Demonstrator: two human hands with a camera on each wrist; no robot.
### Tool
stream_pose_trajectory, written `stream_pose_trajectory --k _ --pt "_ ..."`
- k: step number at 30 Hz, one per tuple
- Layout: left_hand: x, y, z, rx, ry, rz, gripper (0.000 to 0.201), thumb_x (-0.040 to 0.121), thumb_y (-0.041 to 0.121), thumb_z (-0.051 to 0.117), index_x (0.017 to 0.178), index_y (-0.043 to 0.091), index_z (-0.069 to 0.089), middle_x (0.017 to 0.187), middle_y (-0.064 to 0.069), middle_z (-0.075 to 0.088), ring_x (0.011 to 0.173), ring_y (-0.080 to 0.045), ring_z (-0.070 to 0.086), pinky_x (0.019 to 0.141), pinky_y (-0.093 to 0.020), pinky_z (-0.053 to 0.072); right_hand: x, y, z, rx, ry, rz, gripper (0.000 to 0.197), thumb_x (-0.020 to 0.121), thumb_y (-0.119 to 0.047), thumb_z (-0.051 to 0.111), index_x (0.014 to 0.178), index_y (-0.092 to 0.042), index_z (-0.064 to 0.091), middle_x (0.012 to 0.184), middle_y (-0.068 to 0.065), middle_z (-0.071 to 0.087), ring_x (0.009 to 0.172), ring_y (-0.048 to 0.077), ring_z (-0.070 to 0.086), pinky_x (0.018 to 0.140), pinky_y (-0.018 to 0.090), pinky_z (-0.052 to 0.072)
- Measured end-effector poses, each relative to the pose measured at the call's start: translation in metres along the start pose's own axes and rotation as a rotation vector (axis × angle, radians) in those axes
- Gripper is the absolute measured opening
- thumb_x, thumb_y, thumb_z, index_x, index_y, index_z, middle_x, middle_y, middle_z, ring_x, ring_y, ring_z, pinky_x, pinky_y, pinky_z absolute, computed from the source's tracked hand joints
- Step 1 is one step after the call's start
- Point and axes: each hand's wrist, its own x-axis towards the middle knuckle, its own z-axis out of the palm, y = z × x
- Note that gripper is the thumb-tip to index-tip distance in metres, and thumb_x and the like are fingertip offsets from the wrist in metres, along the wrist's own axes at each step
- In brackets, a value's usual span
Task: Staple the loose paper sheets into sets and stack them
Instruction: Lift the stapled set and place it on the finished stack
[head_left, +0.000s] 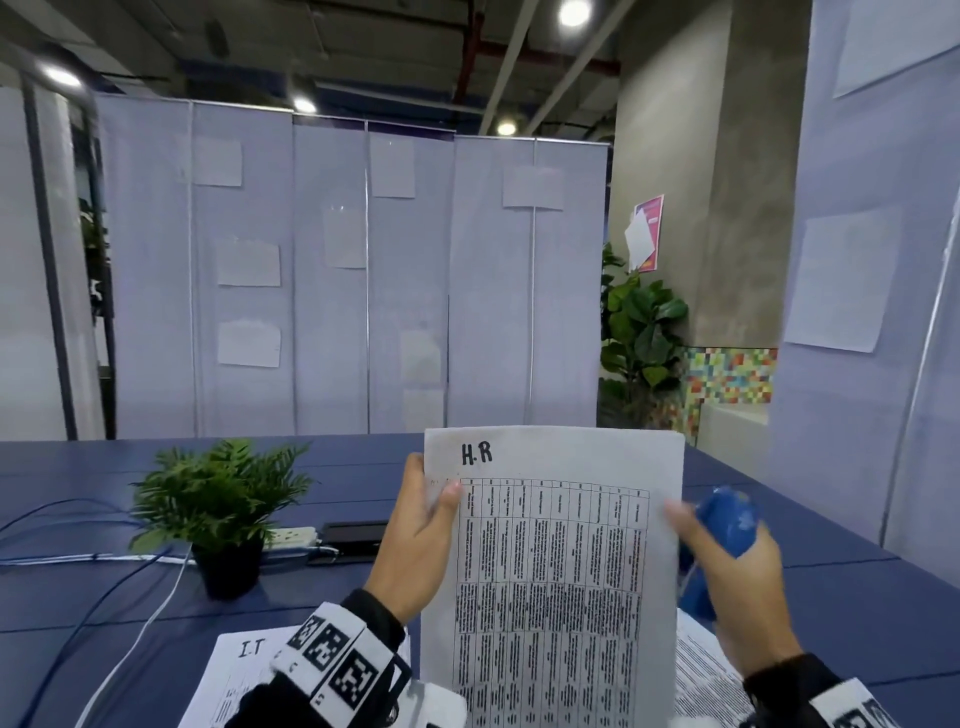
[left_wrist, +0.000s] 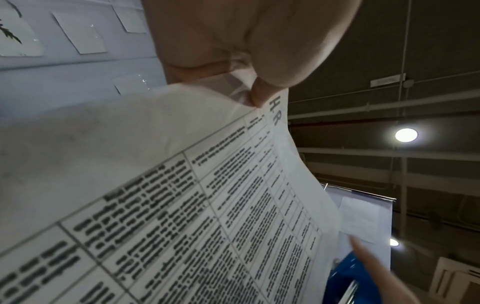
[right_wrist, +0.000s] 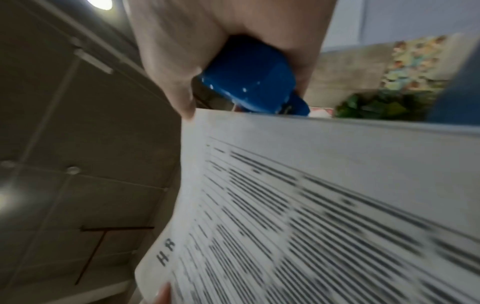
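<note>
My left hand (head_left: 423, 540) holds up a white sheet marked "H.R" (head_left: 550, 571) with a printed table, thumb pinching its left edge near the top. The same H.R sheet (left_wrist: 194, 205) fills the left wrist view, pinched under my thumb (left_wrist: 259, 96). My right hand (head_left: 727, 566) grips a blue stapler (head_left: 722, 525) just right of the sheet's right edge, one fingertip (head_left: 675, 512) touching that edge. In the right wrist view the blue stapler (right_wrist: 249, 82) sits in my palm right behind the H.R sheet (right_wrist: 311, 205). How many sheets I hold is hidden.
More printed sheets lie on the blue table (head_left: 831, 597): one marked "I.T" (head_left: 244, 660) at lower left, another sheet (head_left: 706, 670) at lower right. A small potted plant (head_left: 223, 514), a white power strip (head_left: 291, 538), a dark flat device (head_left: 353, 535) and cables (head_left: 104, 613) occupy the left.
</note>
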Motion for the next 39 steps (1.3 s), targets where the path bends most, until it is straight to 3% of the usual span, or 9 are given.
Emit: stream_pose_trajectory --k 3,7,11,15,19,23,27,31,39 --pt "0.001 0.000 -0.002 -0.032 0.002 -0.030 0.021 0.099 0.023 0.042 0.120 0.022 0.045 0.116 0.009 0.065 0.112 -0.005 0.059 0.097 -0.030 0.045 0.012 -0.039 0.012 0.087 0.167 -0.386 0.057 0.080 -0.053 0.063 0.092 0.001 0.050 0.072 0.006 0.062 0.061 0.026 0.058 0.061 0.041 0.050" --pt "0.001 -0.006 -0.002 -0.041 0.005 -0.025 0.054 0.094 0.046 0.044 0.136 0.014 0.035 0.137 0.003 0.051 0.128 -0.009 0.046 0.109 -0.037 0.037 0.010 -0.094 0.042 0.186 0.086 -0.750 0.032 0.091 -0.051 0.048 0.096 -0.021 0.038 0.075 -0.006 0.062 0.063 0.024 0.059 0.063 0.039 0.051" --pt "-0.002 -0.003 0.004 -0.077 0.007 0.065 0.017 0.100 0.019 0.033 0.106 0.017 0.049 0.098 0.009 0.067 0.095 -0.006 0.063 0.083 -0.020 0.048 0.001 -0.097 0.084 0.214 -0.152 -0.676 0.045 0.086 -0.056 0.051 0.097 -0.014 0.038 0.084 0.014 0.055 0.071 0.034 0.059 0.067 0.041 0.053" --pt "-0.005 -0.001 0.009 -0.085 -0.002 0.113 0.018 0.101 0.015 0.033 0.104 0.014 0.050 0.091 0.012 0.066 0.090 -0.005 0.063 0.079 -0.016 0.049 -0.002 -0.077 0.115 0.160 -0.307 -0.531 0.035 0.080 -0.060 0.055 0.091 -0.029 0.043 0.075 -0.012 0.057 0.060 0.022 0.053 0.054 0.023 0.048" --pt "-0.007 -0.003 0.012 -0.084 -0.013 0.145 0.017 0.101 0.016 0.035 0.106 0.010 0.049 0.096 -0.006 0.064 0.090 -0.019 0.063 0.079 -0.026 0.053 0.002 -0.065 0.125 0.066 -0.279 -0.493 0.038 0.079 -0.064 0.054 0.084 -0.029 0.042 0.069 0.007 0.051 0.057 0.036 0.051 0.057 0.025 0.047" --pt "-0.009 0.003 0.016 -0.103 -0.062 0.143 0.021 0.101 0.021 0.034 0.110 0.009 0.050 0.098 -0.008 0.063 0.090 -0.014 0.063 0.077 -0.024 0.053 0.005 -0.066 0.133 0.025 -0.274 -0.423 0.030 0.079 -0.057 0.055 0.079 -0.028 0.045 0.062 0.001 0.053 0.055 0.019 0.058 0.056 0.032 0.051" --pt "-0.008 0.005 0.021 -0.099 -0.090 0.161 0.030 0.096 0.033 0.038 0.109 0.010 0.051 0.095 -0.019 0.060 0.086 -0.035 0.060 0.080 -0.049 0.050 0.006 -0.069 0.140 -0.023 -0.280 -0.413 0.031 0.085 -0.047 0.055 0.074 -0.020 0.045 0.059 0.007 0.054 0.052 0.014 0.056 0.055 0.027 0.047" --pt "-0.007 0.004 0.022 -0.051 -0.111 0.165 0.024 0.098 0.037 0.040 0.108 0.022 0.055 0.096 -0.006 0.067 0.088 -0.026 0.063 0.080 -0.038 0.052 0.006 -0.074 0.143 0.010 -0.232 -0.412 0.029 0.085 -0.040 0.055 0.069 -0.018 0.045 0.054 -0.006 0.049 0.052 0.017 0.056 0.053 0.025 0.046" --pt "-0.008 0.008 0.025 0.145 -0.196 0.215 0.054 0.090 0.052 0.035 0.088 0.001 0.052 0.069 -0.007 0.044 0.066 -0.021 0.038 0.063 -0.035 0.036 0.005 -0.074 0.141 0.075 -0.168 -0.350 0.033 0.089 -0.034 0.056 0.064 -0.017 0.044 0.048 -0.010 0.046 0.046 0.018 0.052 0.048 0.030 0.049"
